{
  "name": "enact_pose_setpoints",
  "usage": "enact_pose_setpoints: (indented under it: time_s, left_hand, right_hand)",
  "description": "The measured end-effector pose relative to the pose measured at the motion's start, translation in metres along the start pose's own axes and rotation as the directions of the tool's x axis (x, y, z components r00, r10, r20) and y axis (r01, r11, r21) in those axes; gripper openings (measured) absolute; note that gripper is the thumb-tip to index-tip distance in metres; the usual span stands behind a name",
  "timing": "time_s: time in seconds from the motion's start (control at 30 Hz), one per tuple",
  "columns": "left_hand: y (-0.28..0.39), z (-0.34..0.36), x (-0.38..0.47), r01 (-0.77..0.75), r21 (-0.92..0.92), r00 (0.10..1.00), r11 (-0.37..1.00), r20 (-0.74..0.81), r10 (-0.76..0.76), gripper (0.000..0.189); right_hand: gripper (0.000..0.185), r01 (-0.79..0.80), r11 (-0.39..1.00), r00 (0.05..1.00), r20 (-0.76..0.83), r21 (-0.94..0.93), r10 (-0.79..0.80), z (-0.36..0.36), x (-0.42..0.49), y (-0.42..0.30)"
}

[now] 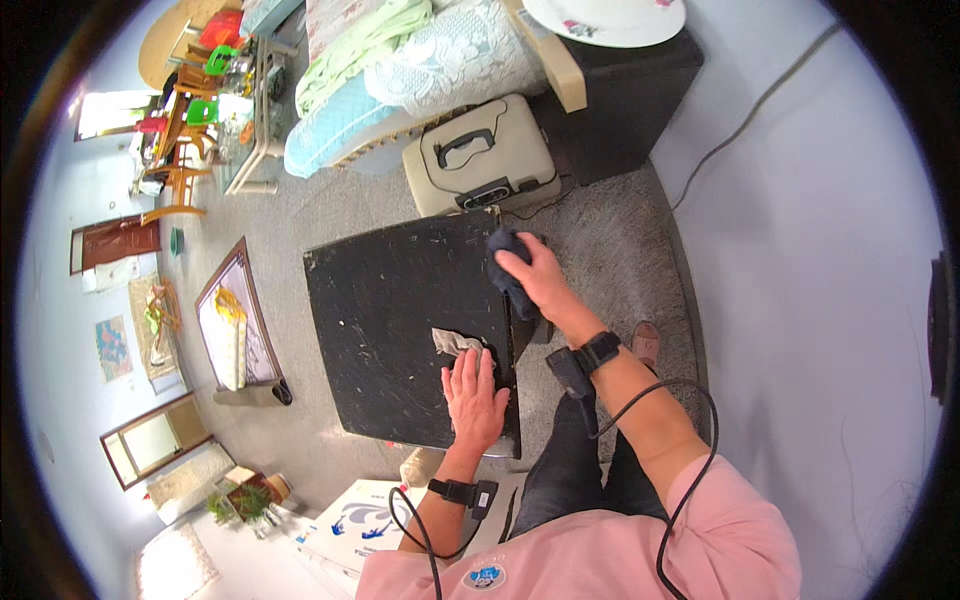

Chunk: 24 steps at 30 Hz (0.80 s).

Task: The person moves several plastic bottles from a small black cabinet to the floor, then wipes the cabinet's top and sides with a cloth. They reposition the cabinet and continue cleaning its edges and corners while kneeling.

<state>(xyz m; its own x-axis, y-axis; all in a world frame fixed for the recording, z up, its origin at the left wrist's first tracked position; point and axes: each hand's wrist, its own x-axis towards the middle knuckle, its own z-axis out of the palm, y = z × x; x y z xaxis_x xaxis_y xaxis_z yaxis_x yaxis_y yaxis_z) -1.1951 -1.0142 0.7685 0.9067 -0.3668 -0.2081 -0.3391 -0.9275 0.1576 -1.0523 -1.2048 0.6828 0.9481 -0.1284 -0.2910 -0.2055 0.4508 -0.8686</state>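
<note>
A scuffed black tabletop (405, 300) with pale scratches and marks stands before me. My left hand (476, 394) lies palm down near its front edge, fingers stretched out. Partly under those fingers is a crumpled light-grey cloth (454, 343), and the covered part is hidden. My right hand (536, 274) grips a bunched dark-blue cloth (514, 281) against the table's edge, close to one corner. Each wrist wears a black strap with a small box and a cable.
A beige case (480, 161) with a dark handle stands beyond the table's corner. Past it are a cushioned seat (450, 60) and a black cabinet (615, 105) bearing a white plate (615, 19). A white box (367, 517) is at lower left, and a wall (810, 300) rises at right.
</note>
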Motion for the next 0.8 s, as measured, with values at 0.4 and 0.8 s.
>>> enact_pose_setpoints:
  time_s: [0.4, 0.8]
  left_hand:
    - [0.004, 0.009, -0.002, 0.075, -0.014, 0.992, 0.997, -0.097, -0.076, 0.074]
    - [-0.013, -0.003, -0.017, 0.003, -0.223, 0.994, 0.975, -0.11, -0.028, 0.062]
  right_hand:
    - [0.035, -0.065, 0.983, 0.998, 0.013, -0.171, 0.069, 0.015, -0.096, 0.025]
    - [0.036, -0.021, 0.993, 0.99, 0.138, 0.119, 0.005, -0.019, -0.107, 0.093]
